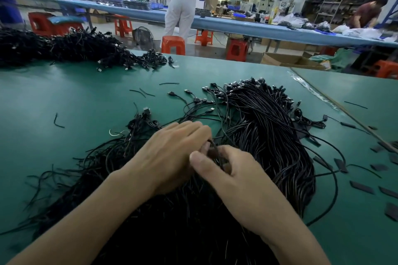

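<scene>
Head view: black cable tight inside right grip, at fingertips of left grip, its hold unclear.

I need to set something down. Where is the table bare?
Widest: left table between far pile and near pile, few stray ties. Right mat beyond the tape, too. Crowded: near pile, where the right hand pinches a cable; tabs at right.
</scene>
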A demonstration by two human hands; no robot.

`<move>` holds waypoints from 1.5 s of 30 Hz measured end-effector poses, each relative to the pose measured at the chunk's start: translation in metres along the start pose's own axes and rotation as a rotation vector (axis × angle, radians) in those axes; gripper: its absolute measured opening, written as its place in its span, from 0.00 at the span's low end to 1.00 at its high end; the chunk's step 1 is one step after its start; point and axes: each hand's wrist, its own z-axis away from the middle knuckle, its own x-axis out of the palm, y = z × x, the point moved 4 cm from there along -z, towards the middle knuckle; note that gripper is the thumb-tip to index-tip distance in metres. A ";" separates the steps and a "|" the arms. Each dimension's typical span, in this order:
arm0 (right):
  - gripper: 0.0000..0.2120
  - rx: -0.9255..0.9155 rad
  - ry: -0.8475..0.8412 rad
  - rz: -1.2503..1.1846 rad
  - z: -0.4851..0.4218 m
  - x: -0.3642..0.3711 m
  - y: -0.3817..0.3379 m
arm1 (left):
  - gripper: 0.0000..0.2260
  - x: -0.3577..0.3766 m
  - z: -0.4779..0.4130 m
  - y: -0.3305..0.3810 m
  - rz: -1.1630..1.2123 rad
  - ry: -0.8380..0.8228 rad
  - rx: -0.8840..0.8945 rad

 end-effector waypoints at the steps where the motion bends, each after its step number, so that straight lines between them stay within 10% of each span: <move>1: 0.21 -0.048 0.081 0.038 -0.001 -0.003 -0.001 | 0.10 0.003 0.001 -0.005 0.019 -0.020 -0.052; 6: 0.27 -0.163 0.214 -0.033 0.002 -0.022 -0.012 | 0.09 0.008 0.008 -0.056 0.174 0.171 -0.457; 12: 0.27 0.200 0.246 0.201 0.001 -0.041 0.018 | 0.25 -0.009 0.025 -0.111 0.766 0.708 -1.022; 21: 0.21 0.253 0.115 0.952 0.002 -0.024 0.028 | 0.12 -0.040 -0.006 -0.044 0.267 0.616 -0.372; 26: 0.50 0.069 -0.061 0.648 0.003 -0.005 0.011 | 0.07 -0.014 -0.012 -0.015 -0.303 0.261 -0.234; 31: 0.39 -0.071 0.091 0.432 0.001 0.002 0.001 | 0.10 -0.007 -0.013 0.006 -0.398 0.085 -0.126; 35: 0.09 -0.170 0.157 0.178 0.000 0.001 -0.005 | 0.21 -0.011 -0.006 0.005 -0.308 0.024 -0.143; 40: 0.14 -0.134 0.238 -0.026 -0.003 -0.007 0.001 | 0.04 -0.022 0.013 -0.024 0.127 0.214 -0.399; 45: 0.15 -0.206 0.390 0.013 -0.005 -0.015 0.002 | 0.09 -0.021 0.025 -0.036 0.379 0.188 -0.519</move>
